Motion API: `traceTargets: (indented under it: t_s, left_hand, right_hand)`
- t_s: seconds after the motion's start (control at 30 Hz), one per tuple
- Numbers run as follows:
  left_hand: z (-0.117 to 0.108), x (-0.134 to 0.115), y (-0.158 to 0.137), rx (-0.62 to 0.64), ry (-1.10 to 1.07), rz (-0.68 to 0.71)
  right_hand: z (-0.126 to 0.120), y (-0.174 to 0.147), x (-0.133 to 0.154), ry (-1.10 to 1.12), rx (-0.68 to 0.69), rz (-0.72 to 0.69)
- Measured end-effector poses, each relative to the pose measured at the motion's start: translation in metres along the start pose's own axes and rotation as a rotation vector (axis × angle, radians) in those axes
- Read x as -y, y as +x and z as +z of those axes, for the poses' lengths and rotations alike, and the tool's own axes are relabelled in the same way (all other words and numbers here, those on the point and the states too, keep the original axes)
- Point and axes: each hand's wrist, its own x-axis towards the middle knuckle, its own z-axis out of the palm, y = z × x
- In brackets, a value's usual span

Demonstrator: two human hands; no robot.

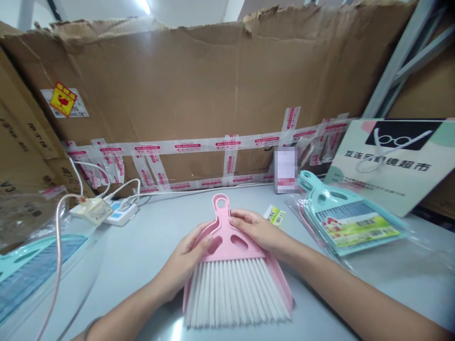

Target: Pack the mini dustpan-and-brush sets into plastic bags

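Note:
A pink hand brush (234, 289) with white bristles lies over a matching pink dustpan (282, 284), their looped handles lined up at the top. My left hand (194, 251) grips the left edge of the pair, its thumb across the brush head by an oval hole. On the other side, my right hand (254, 227) closes around the base of the handle and the right shoulder. The undersides of both hands' grips are hidden behind the pink plastic. Just beyond my right hand is a green and white label card (275, 215) on the table.
Bagged turquoise brush-and-dustpan sets (355, 213) are stacked at right, and another turquoise set (39, 265) lies at left. A power strip (119, 211) with cables sits back left. A large carton (199, 94) walls the grey table's (142, 255) rear; a printed bag (391, 166) stands at right.

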Motion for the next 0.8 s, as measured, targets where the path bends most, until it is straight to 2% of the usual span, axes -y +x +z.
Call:
traceTargets:
  t_s: [0.13,0.3,0.43,0.53,0.7,0.8]
  left_hand:
    - [0.003,0.001,0.001,-0.008,0.082,0.034]
    - [0.002,0.002,0.003,-0.086,0.388,0.144]
    - [0.0,0.001,0.001,-0.104,0.583,0.18]
    - [0.0,0.0,-0.002,-0.125,0.656,0.208]
    - [-0.001,0.0,-0.003,-0.131,0.717,0.228]
    - [0.0,-0.001,-0.003,-0.121,0.705,0.218]
  right_hand:
    - [0.003,0.001,-0.005,-0.042,-0.054,-0.016]
    - [0.002,0.003,-0.011,0.007,0.011,0.051]
    - [0.001,0.004,-0.011,-0.004,0.0,0.096]
    - [0.003,0.003,-0.009,0.027,0.001,0.095]
    - [0.006,-0.002,-0.003,-0.028,-0.081,0.063]
    - [0.006,-0.005,0.002,0.037,-0.013,0.114]
